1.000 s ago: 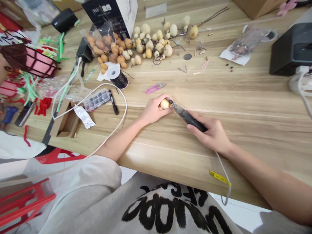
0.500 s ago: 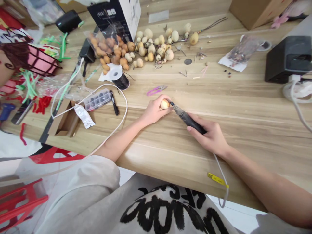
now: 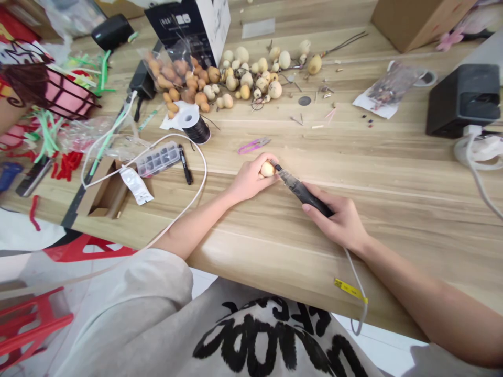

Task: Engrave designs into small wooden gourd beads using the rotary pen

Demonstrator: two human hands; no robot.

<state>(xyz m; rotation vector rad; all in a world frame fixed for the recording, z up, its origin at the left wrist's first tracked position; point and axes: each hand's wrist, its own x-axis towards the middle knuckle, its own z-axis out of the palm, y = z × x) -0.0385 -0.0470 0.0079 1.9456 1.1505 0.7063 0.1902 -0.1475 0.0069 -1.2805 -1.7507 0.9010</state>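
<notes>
My left hand (image 3: 249, 179) is curled around a small pale dried gourd (image 3: 268, 169), with the top of the gourd showing past my fingers. My right hand (image 3: 337, 217) grips a black electric engraving pen (image 3: 303, 194) like a pencil. Its narrow metal tip (image 3: 276, 167) points at the gourd and sits right by it, though I cannot tell if they touch. Both hands rest on the wooden table (image 3: 393, 230), and a pale cable (image 3: 357, 298) hangs from the pen's rear end over the table's front edge.
Several dried gourds (image 3: 243, 73) lie in a heap at the far side of the table. Pink-handled thread snips (image 3: 253, 145), a black cord spool (image 3: 196, 130), a black marker (image 3: 185, 171), a plastic compartment box (image 3: 157, 159) and a black machine (image 3: 463, 99) are nearby.
The whole view has drifted slightly, shifting the table items in frame. My hands, the gourd and the pen keep almost the same pose.
</notes>
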